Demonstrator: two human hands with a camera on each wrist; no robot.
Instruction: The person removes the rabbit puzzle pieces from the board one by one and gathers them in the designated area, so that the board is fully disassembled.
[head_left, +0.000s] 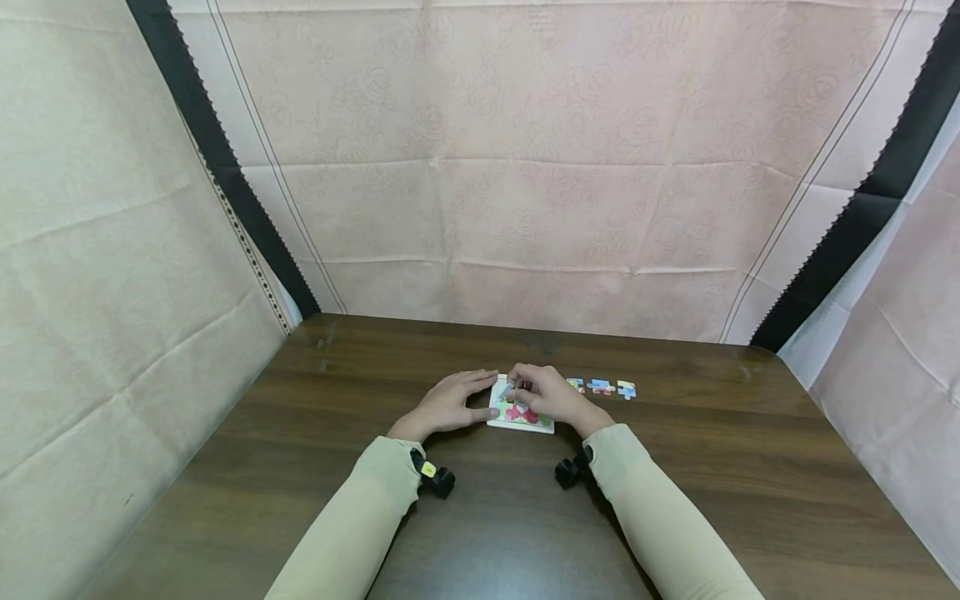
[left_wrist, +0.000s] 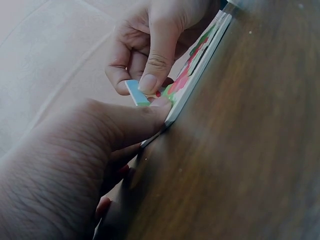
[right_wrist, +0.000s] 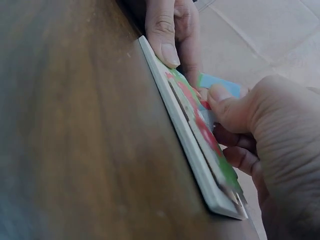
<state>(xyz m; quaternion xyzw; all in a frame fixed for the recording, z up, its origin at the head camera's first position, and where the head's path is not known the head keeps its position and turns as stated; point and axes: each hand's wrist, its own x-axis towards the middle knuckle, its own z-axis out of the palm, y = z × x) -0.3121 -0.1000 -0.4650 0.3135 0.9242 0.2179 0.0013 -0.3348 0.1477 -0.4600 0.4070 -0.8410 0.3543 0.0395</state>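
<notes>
In the head view, a small jigsaw board (head_left: 521, 426) with a white rim and a red, pink and green picture lies on the table. My left hand (head_left: 447, 406) rests at its left side, fingers stretched along the far corner. Its thumb (left_wrist: 150, 116) presses on the near-left corner. Over the board, my right hand (head_left: 546, 392) pinches a puzzle piece (right_wrist: 225, 86), light blue with a green edge, between thumb and fingers. The piece is tilted up above the picture. In the right wrist view, the picture pieces sit partly raised from the board's rim (right_wrist: 190, 145).
Several loose puzzle pieces (head_left: 601, 387) lie in a row right of the board, the nearest partly behind my right hand. The brown wooden table (head_left: 495, 517) reaches back to a pale cloth wall (head_left: 525, 208), with more cloth at both sides.
</notes>
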